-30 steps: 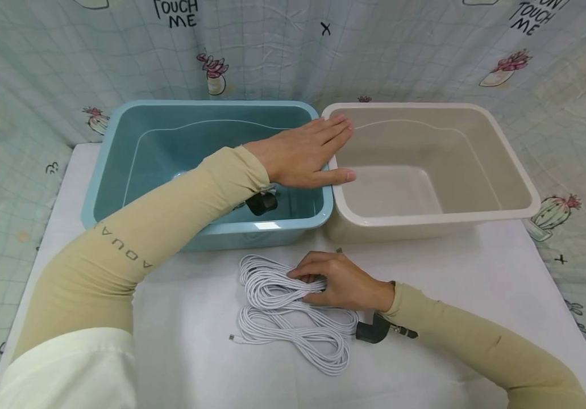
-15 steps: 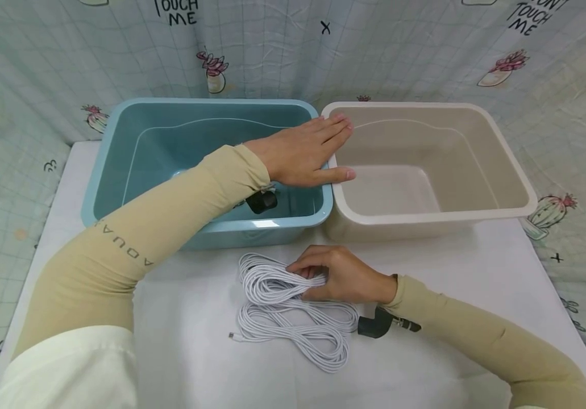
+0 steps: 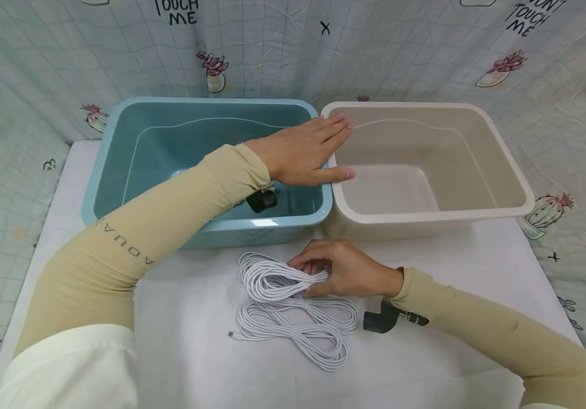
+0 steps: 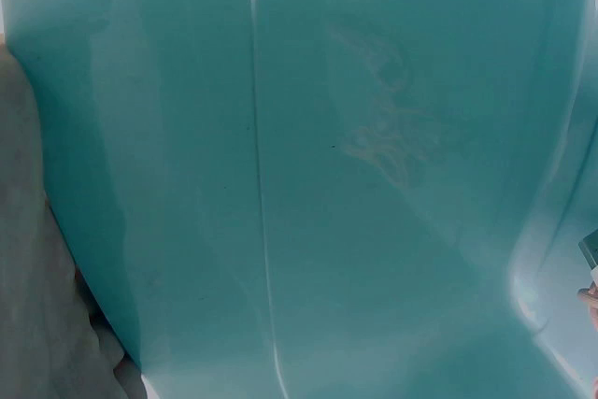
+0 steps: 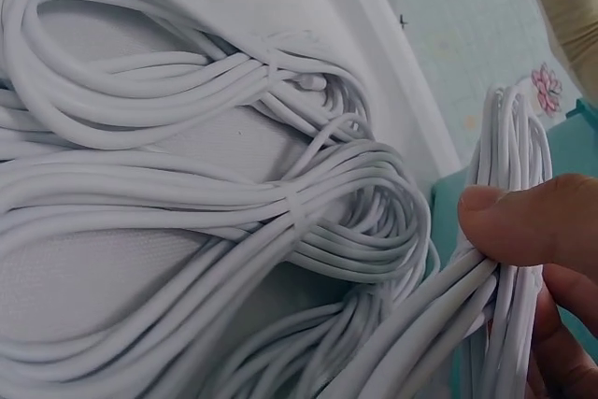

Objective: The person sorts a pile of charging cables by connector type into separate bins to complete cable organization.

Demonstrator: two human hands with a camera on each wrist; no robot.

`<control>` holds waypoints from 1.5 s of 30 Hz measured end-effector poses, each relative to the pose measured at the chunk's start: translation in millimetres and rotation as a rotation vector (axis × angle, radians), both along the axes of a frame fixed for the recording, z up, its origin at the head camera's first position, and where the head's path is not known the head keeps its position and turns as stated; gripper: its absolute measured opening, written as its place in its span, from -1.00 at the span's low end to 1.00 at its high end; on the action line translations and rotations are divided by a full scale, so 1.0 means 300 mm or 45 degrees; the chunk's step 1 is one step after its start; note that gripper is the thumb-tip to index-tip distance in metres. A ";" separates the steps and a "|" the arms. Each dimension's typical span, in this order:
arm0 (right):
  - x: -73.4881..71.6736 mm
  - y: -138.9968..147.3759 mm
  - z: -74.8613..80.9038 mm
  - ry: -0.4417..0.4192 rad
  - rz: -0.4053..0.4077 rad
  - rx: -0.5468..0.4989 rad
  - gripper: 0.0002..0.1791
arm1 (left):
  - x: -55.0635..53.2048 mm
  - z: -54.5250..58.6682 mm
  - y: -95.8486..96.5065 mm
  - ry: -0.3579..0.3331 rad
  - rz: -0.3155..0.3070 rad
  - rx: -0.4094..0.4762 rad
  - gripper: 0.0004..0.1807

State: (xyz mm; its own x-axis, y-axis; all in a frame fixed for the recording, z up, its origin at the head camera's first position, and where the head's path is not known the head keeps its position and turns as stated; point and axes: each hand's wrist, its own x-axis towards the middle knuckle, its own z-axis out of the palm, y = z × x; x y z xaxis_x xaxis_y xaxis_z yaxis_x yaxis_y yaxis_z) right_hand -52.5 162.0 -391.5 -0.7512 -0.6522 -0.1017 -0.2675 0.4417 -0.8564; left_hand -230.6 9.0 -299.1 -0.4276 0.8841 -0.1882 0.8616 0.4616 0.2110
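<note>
In the head view, my right hand [image 3: 349,270] pinches the near end of a coiled white cable [image 3: 272,281] between thumb and fingers. The right wrist view shows the thumb [image 5: 523,221] pressed against the gathered strands [image 5: 505,147]. More white cable [image 3: 320,346] lies looped on the table just below, with a small metal plug [image 3: 231,334] sticking out at its left. My left hand [image 3: 303,150] lies flat, fingers straight, across the adjoining rims of a blue bin [image 3: 252,227] and a beige bin [image 3: 426,217]. The left wrist view holds mostly blue bin wall [image 4: 374,231].
Both bins stand side by side at the back of a white-covered table [image 3: 195,352]. A patterned cloth [image 3: 282,51] hangs behind and at the sides. Black wrist-camera mounts [image 3: 382,319] stick out under the sleeves.
My right hand has risen slightly, lifting the pinched end of the upper cable coil a little. The left hand has stayed on the bin rims.
</note>
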 end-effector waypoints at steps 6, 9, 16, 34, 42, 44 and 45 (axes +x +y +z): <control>-0.005 0.001 0.037 0.006 0.031 0.028 -0.39 | 0.000 0.001 -0.001 -0.004 0.003 -0.007 0.02; -0.004 0.001 0.057 -0.006 0.046 0.041 -0.40 | 0.000 0.002 -0.001 -0.003 0.005 -0.009 0.02; 0.001 0.001 0.104 -0.025 0.060 0.069 -0.39 | -0.002 0.003 -0.001 0.004 0.002 -0.011 0.02; 0.022 0.037 0.257 0.105 0.101 0.159 -0.44 | 0.004 0.003 0.000 0.003 0.009 -0.003 0.01; 0.044 0.056 0.344 0.132 0.106 0.139 -0.41 | 0.006 0.004 0.001 0.007 0.007 -0.005 0.01; 0.045 0.062 0.368 0.144 0.102 0.106 -0.41 | 0.006 0.004 -0.001 0.008 0.008 -0.003 0.01; 0.045 0.065 0.380 0.151 0.102 0.091 -0.41 | 0.007 0.004 -0.002 0.008 0.010 -0.002 0.01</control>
State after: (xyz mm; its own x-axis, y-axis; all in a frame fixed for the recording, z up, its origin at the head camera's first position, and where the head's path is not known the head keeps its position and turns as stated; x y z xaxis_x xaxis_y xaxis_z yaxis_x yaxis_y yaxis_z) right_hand -38.9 181.5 -277.6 -0.7068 -0.7046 -0.0632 -0.4019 0.4734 -0.7838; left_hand -228.5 8.5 -297.8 -0.4360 0.8802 -0.1873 0.8591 0.4691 0.2048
